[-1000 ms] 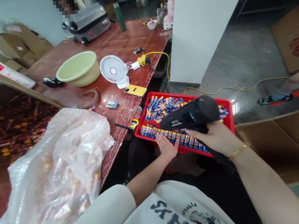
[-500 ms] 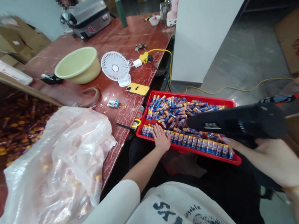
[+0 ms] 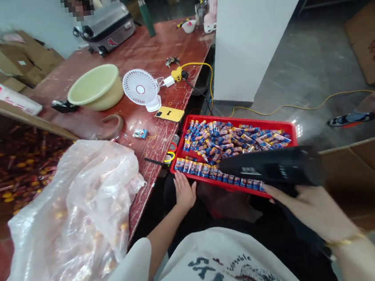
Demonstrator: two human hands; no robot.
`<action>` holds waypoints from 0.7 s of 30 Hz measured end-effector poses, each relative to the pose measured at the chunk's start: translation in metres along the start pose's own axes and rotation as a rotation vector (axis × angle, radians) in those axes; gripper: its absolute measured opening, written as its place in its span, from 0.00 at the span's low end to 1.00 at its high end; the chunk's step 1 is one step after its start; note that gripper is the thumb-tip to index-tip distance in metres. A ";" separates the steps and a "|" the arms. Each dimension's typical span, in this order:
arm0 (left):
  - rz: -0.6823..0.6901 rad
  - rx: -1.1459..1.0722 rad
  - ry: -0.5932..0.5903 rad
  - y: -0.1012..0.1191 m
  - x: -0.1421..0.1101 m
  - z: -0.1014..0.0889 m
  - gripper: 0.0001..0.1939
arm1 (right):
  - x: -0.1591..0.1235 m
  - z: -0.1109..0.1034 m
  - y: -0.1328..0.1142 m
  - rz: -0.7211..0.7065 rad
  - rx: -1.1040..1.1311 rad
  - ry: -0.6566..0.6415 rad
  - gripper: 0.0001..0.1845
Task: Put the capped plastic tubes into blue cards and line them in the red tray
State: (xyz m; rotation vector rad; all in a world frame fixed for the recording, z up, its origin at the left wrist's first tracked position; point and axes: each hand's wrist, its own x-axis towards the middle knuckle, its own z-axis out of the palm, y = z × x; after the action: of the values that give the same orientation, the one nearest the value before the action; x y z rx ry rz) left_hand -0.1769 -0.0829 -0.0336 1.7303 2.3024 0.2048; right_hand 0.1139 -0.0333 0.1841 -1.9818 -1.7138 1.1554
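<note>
A red tray (image 3: 181,144) rests on my lap, full of small blue and orange tubes (image 3: 227,138), with a neat row along its near edge. My left hand (image 3: 183,193) lies flat with fingers apart against the tray's near left corner. My right hand (image 3: 310,208) grips a black heat gun (image 3: 272,168), held level over the tray's near edge with its nozzle pointing left at the row of tubes.
A clear plastic bag (image 3: 72,224) of tubes lies at my left, beside an open carton (image 3: 15,158) of more. On the red-brown table (image 3: 151,50) stand a yellow basin (image 3: 96,86), a small white fan (image 3: 141,89), and a yellow phone (image 3: 169,113). An open cardboard box (image 3: 362,176) sits at right. Another person's leg (image 3: 368,106) is at far right.
The heat gun swung out right, then came back left and lower over the near row. My left hand slid off the tubes, back to the tray's near corner.
</note>
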 end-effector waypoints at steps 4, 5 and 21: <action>0.039 -0.005 -0.023 0.003 -0.014 0.015 0.38 | 0.022 0.040 -0.030 -0.305 0.065 0.013 0.23; 0.038 -0.005 -0.016 0.002 -0.011 0.017 0.39 | 0.025 0.045 -0.033 -0.329 0.062 -0.002 0.24; 0.790 -0.051 -0.220 0.035 0.042 0.022 0.37 | -0.001 -0.015 0.005 0.065 -0.116 0.177 0.25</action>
State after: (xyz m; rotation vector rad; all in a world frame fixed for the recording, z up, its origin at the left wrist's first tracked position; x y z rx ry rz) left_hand -0.1496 -0.0333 -0.0508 2.3989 1.3546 0.1948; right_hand 0.1281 -0.0310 0.1903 -2.1516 -1.6711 0.8876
